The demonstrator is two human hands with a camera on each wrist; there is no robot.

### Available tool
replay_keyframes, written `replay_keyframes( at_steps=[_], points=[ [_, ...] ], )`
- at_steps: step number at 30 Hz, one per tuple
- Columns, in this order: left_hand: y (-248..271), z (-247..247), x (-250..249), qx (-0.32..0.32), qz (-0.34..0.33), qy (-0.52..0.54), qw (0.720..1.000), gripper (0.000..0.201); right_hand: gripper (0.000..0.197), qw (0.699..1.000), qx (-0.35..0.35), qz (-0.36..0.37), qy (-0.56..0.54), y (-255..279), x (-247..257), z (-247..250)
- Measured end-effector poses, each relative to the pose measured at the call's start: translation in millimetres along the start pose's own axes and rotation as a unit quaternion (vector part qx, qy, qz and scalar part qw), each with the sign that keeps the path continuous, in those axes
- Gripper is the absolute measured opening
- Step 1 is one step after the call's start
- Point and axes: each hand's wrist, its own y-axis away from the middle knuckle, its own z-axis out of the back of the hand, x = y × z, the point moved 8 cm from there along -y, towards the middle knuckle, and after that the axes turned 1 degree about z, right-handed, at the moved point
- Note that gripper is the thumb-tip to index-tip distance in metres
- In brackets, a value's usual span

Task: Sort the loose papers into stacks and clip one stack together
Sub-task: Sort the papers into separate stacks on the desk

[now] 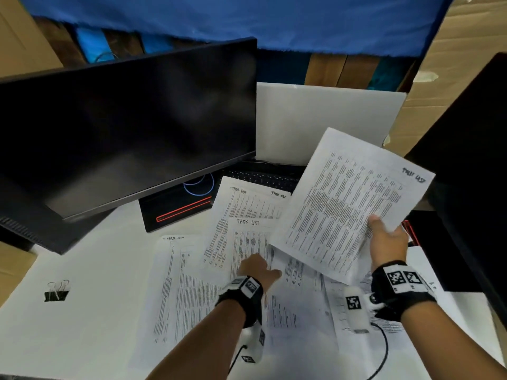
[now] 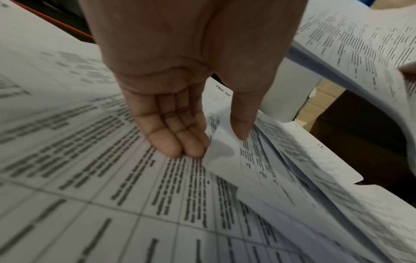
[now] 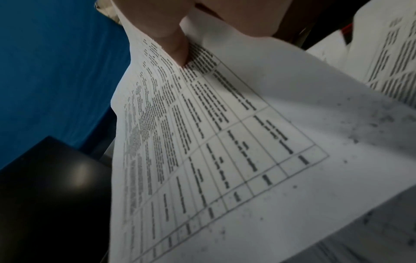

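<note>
Several printed sheets headed "TASK LIST" (image 1: 241, 237) lie fanned and overlapping on the white table (image 1: 90, 311). My left hand (image 1: 258, 267) reaches onto them with straight fingers (image 2: 180, 142) touching the raised corner of one sheet (image 2: 220, 151), and the thumb hovers just above it. My right hand (image 1: 384, 234) holds one printed sheet (image 1: 354, 204) up off the table at the right, with the thumb (image 3: 178, 49) pinching its near edge. That raised sheet (image 3: 225, 142) fills the right wrist view. A black binder clip (image 1: 56, 292) lies alone at the near left.
A dark monitor (image 1: 123, 127) stands at the back left, and another dark screen (image 1: 472, 187) at the right edge. Behind the papers are a black keyboard (image 1: 263, 176), a black mat with a red line (image 1: 178, 209) and a white board (image 1: 323, 119).
</note>
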Motion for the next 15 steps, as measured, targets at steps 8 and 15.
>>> replay_keyframes(
  at_steps=[8,15],
  points=[
    [-8,-5,-22,-0.036,-0.033,-0.013,0.999,0.006,0.039,0.998,-0.052,0.007,0.026,-5,3,42],
    [8,107,-18,-0.233,-0.087,0.157,0.956,0.016,0.03,0.983,-0.065,0.028,0.172,-7,14,64]
  ],
)
